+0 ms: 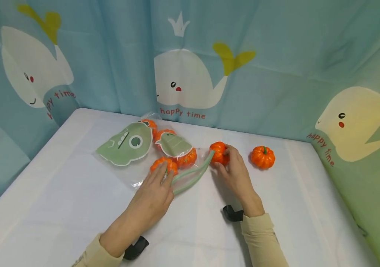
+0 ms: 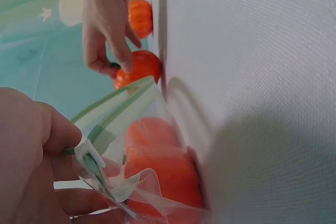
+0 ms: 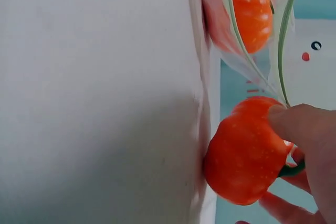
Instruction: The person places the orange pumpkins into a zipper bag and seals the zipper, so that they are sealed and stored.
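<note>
A clear zip bag (image 1: 195,178) with green monster prints and a green zip edge lies on its side, its mouth gaping to the right. Several small orange pumpkins are inside, one pumpkin (image 1: 185,157) behind the clear film. My left hand (image 1: 153,198) grips the near side of the bag's mouth, thumb and fingers around the edge by the white zip slider (image 2: 90,153). At the mouth's far corner, my right hand (image 1: 238,178) holds another orange pumpkin (image 3: 247,153) between thumb and fingers, its green stem toward the palm. This pumpkin sits low, right by the table surface.
One more orange pumpkin (image 1: 262,157) stands on the white table (image 1: 310,207), right of my right hand. Behind the table hangs a blue curtain (image 1: 126,55) with whale prints. Black straps (image 1: 232,214) show at the wrists.
</note>
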Motion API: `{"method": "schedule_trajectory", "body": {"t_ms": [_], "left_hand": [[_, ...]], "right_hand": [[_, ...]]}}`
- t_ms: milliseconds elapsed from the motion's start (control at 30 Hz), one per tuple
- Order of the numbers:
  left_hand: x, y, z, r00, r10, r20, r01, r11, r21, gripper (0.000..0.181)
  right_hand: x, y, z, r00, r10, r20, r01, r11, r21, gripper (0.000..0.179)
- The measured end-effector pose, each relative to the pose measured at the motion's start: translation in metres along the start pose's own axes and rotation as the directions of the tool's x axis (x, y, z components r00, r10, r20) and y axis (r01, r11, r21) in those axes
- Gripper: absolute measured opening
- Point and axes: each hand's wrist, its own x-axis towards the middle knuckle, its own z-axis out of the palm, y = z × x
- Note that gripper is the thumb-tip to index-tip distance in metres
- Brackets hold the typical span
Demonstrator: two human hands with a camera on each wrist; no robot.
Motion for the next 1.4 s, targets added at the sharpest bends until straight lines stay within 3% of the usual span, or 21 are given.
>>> {"method": "schedule_trajectory", "body": {"t_ms": [200, 433, 567, 733, 867, 1000, 1200, 1300, 1400], "left_hand": [[0.002, 0.002, -0.001, 1.0, 0.006, 0.006, -0.006, 1.0, 0.006, 0.043], [0.002, 0.004, -0.002, 1.0, 0.002, 0.012, -0.002, 1.0, -0.005, 0.043], [0.002, 0.004, -0.002, 1.0, -0.001, 0.006, 0.001, 1.0, -0.012, 0.042], [0.002, 0.005, 0.001, 0.998, 0.02, -0.058, -0.022, 1.0, -0.022, 0.041], [-0.003, 0.003, 0.005, 0.987, 0.05, -0.156, -0.048, 0.999, 0.016, 0.046], [-0.01, 0.001, 0.006, 0.971, 0.057, -0.234, -0.031, 0.993, 0.11, 0.051], [-0.016, -0.001, 0.005, 0.928, 0.112, -0.355, -0.063, 0.987, 0.146, 0.031], [-0.014, 0.0, 0.005, 0.916, 0.135, -0.378, -0.096, 0.988, 0.121, 0.023], [-0.008, 0.004, 0.001, 0.92, 0.126, -0.372, -0.095, 0.99, 0.1, 0.018]], "right_hand": [[0.0, 0.003, -0.004, 0.994, 0.002, -0.105, 0.001, 1.0, 0.024, 0.036], [0.0, 0.004, -0.007, 0.997, 0.06, -0.051, -0.058, 0.997, 0.046, 0.036], [-0.004, 0.004, -0.014, 0.994, 0.09, -0.06, -0.086, 0.994, 0.067, 0.033], [-0.012, 0.004, -0.024, 0.989, 0.142, -0.043, -0.137, 0.984, 0.111, 0.043], [-0.022, 0.003, -0.024, 0.991, 0.132, 0.01, -0.132, 0.985, 0.11, 0.062], [-0.03, -0.002, -0.023, 0.996, 0.08, 0.038, -0.084, 0.99, 0.109, 0.065], [-0.035, -0.013, -0.029, 0.998, 0.034, 0.054, -0.04, 0.993, 0.112, 0.065], [-0.038, -0.016, -0.032, 0.998, 0.022, 0.06, -0.028, 0.994, 0.106, 0.064], [-0.04, -0.018, -0.033, 0.998, 0.004, 0.064, -0.01, 0.994, 0.106, 0.063]]}}
